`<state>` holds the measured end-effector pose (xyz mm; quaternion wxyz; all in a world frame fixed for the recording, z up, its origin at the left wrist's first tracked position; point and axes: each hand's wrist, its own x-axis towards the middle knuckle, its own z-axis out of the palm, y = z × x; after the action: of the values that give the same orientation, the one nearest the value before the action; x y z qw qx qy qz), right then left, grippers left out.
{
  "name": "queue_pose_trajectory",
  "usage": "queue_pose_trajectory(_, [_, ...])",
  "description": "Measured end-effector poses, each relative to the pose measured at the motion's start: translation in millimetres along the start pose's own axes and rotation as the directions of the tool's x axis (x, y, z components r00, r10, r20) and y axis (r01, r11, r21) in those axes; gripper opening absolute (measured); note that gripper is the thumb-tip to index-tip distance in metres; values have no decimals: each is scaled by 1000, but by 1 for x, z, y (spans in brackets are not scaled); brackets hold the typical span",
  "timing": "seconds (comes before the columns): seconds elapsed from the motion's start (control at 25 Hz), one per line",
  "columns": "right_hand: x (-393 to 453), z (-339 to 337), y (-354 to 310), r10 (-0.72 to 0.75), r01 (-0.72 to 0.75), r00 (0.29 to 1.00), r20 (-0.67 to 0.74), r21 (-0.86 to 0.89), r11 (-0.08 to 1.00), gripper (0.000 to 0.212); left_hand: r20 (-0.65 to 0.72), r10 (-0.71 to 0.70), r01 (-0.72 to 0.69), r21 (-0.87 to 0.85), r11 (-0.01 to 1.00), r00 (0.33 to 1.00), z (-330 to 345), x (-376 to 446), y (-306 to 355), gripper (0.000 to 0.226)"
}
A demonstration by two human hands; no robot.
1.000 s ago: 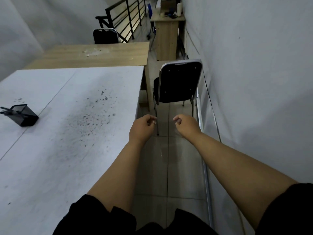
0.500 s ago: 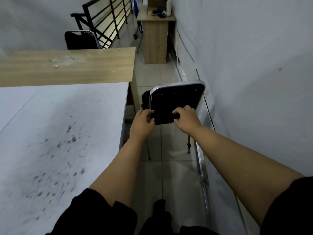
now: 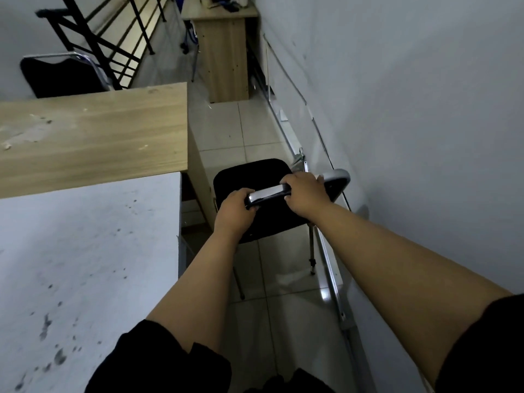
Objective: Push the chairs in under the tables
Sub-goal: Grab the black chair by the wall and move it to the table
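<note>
- Plain pale grey wall (image 3: 411,95) on the right.
- Glossy light square floor tiles (image 3: 255,129).
- Black metal stair railing (image 3: 113,52) at the far left.
- Small light-wood cabinet desk (image 3: 224,58) against the far wall.

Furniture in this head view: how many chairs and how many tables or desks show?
Chairs: 2 (held chair, far chair)
Tables or desks: 3 (white table, wood table, far desk)
Total: 5
</note>
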<state>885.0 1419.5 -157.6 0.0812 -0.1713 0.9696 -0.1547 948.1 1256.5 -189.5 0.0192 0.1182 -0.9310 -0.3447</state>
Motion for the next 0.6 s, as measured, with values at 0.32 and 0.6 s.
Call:
queue_pose_trajectory(0.32, [-1,14,2,21,-21,1000,-3,-87,996,20,35,45,-50,159,986,998,12,-6,0,26])
queue_pose_trajectory(0.6, [-86,10,-2,-10,14,997,74,-51,999,24,100,24,-48,239,970,995,12,-94,5,26])
